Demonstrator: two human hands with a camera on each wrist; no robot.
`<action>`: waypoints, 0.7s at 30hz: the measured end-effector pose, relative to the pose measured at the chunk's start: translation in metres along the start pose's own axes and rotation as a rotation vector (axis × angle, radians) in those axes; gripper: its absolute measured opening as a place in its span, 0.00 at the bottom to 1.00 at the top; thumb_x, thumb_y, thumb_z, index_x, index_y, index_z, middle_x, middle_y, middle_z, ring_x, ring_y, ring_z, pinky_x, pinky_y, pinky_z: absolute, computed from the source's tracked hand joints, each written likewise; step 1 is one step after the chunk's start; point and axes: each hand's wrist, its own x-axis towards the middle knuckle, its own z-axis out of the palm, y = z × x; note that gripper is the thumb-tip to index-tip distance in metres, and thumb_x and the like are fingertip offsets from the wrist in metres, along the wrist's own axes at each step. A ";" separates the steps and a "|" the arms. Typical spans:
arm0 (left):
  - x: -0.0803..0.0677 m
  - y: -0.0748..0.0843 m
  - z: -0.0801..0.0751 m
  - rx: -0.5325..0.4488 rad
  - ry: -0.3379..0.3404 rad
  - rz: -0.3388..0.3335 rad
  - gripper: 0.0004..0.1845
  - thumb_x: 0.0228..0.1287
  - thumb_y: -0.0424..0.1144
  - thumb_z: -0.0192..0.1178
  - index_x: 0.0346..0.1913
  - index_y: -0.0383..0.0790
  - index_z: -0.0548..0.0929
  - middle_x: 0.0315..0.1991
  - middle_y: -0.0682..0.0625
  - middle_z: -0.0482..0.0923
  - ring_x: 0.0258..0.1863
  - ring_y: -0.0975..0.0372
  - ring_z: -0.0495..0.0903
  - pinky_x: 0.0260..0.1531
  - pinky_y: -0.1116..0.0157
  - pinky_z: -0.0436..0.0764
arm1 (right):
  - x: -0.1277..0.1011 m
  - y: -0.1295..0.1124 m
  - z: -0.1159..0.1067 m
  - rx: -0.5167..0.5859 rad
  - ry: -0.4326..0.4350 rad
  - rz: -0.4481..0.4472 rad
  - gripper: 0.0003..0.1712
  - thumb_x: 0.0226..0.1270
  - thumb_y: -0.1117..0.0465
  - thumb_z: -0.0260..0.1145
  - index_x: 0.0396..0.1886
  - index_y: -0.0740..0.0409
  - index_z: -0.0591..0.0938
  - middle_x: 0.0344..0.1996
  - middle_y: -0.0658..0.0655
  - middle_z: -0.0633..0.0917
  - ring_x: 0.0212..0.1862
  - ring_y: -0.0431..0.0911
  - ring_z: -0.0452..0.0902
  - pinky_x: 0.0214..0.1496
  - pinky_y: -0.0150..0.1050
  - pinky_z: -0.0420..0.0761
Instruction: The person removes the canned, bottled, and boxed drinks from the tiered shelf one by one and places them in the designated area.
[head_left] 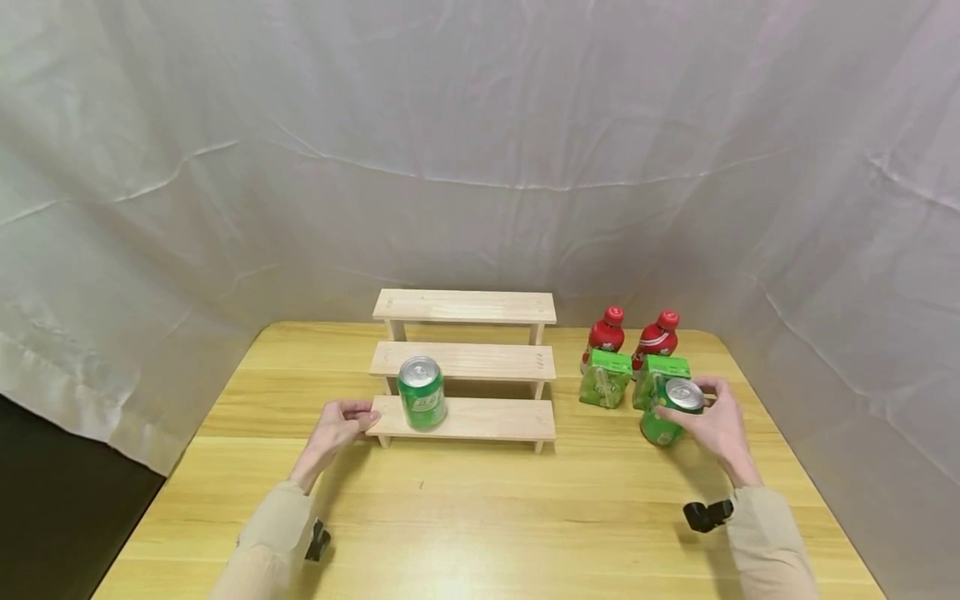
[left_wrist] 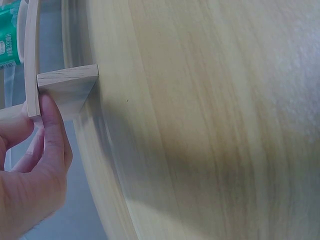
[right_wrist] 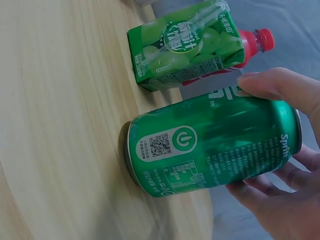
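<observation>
My left hand (head_left: 339, 429) pinches the left end of the lowest step of a wooden three-step shelf (head_left: 480, 419); in the left wrist view the thumb and fingers (left_wrist: 52, 132) close on the board's edge above its leg. A green soda can (head_left: 422, 393) stands upright on that step, toward its left end. At the right side of the table, my right hand (head_left: 718, 421) grips a second green can, a Sprite can (right_wrist: 215, 142), with the thumb on one side and the fingers on the other. This can is upright, its base at or very near the tabletop.
Two green juice boxes (head_left: 605, 379) stand just behind the gripped can, one close beside it. Behind them are two red-capped bottles (head_left: 606, 332). A grey-white curtain (head_left: 480, 167) surrounds the back and sides of the wooden table (head_left: 480, 517).
</observation>
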 end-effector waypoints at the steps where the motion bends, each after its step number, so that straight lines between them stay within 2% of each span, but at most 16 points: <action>1: 0.000 0.000 0.000 -0.004 0.004 -0.007 0.20 0.58 0.33 0.56 0.51 0.24 0.71 0.40 0.36 0.78 0.30 0.64 0.78 0.36 0.64 0.81 | -0.001 -0.001 0.000 -0.006 -0.011 -0.005 0.47 0.38 0.46 0.74 0.55 0.61 0.62 0.50 0.62 0.68 0.46 0.50 0.66 0.34 0.40 0.70; 4: 0.000 0.000 0.000 0.001 0.000 -0.007 0.20 0.59 0.34 0.56 0.52 0.24 0.71 0.41 0.36 0.78 0.31 0.64 0.78 0.37 0.63 0.81 | -0.002 -0.003 -0.003 -0.014 -0.055 -0.037 0.47 0.42 0.47 0.73 0.57 0.62 0.59 0.53 0.64 0.67 0.49 0.53 0.65 0.37 0.39 0.70; 6: 0.001 0.000 0.000 -0.002 0.007 -0.008 0.20 0.58 0.34 0.56 0.51 0.24 0.72 0.41 0.36 0.78 0.31 0.64 0.78 0.37 0.63 0.81 | -0.004 -0.005 -0.005 0.000 -0.085 -0.073 0.47 0.45 0.49 0.71 0.58 0.66 0.57 0.54 0.67 0.65 0.52 0.56 0.64 0.43 0.36 0.68; 12: 0.000 0.001 0.000 0.005 0.012 0.003 0.21 0.58 0.35 0.57 0.52 0.23 0.71 0.43 0.34 0.77 0.31 0.65 0.78 0.37 0.64 0.81 | -0.003 -0.005 -0.005 0.023 -0.080 -0.108 0.48 0.48 0.49 0.70 0.62 0.64 0.55 0.54 0.66 0.65 0.51 0.53 0.62 0.46 0.38 0.66; 16: 0.000 0.001 0.000 0.005 0.007 0.003 0.21 0.58 0.34 0.57 0.52 0.23 0.71 0.43 0.34 0.77 0.31 0.66 0.78 0.37 0.65 0.81 | 0.000 -0.005 0.000 0.100 0.018 -0.143 0.44 0.46 0.51 0.71 0.61 0.59 0.61 0.49 0.61 0.68 0.46 0.46 0.62 0.40 0.32 0.64; 18: 0.000 0.000 0.000 0.000 0.003 0.005 0.21 0.58 0.34 0.57 0.52 0.24 0.71 0.43 0.34 0.78 0.31 0.66 0.78 0.37 0.64 0.81 | 0.002 -0.007 0.003 0.118 0.095 -0.156 0.41 0.44 0.50 0.72 0.59 0.56 0.66 0.45 0.58 0.70 0.43 0.43 0.61 0.38 0.32 0.63; 19: 0.000 0.000 -0.001 0.001 0.001 0.007 0.21 0.58 0.34 0.56 0.52 0.24 0.71 0.43 0.34 0.78 0.31 0.66 0.78 0.37 0.64 0.81 | 0.008 0.000 0.007 0.144 0.136 -0.170 0.39 0.43 0.52 0.73 0.57 0.54 0.68 0.44 0.55 0.71 0.41 0.41 0.61 0.38 0.31 0.61; 21: 0.001 0.000 -0.001 -0.005 0.005 0.002 0.21 0.58 0.34 0.57 0.52 0.24 0.72 0.42 0.35 0.78 0.31 0.65 0.78 0.37 0.64 0.81 | 0.012 -0.001 0.011 0.163 0.190 -0.186 0.37 0.41 0.51 0.74 0.55 0.51 0.71 0.42 0.53 0.71 0.42 0.40 0.59 0.39 0.34 0.60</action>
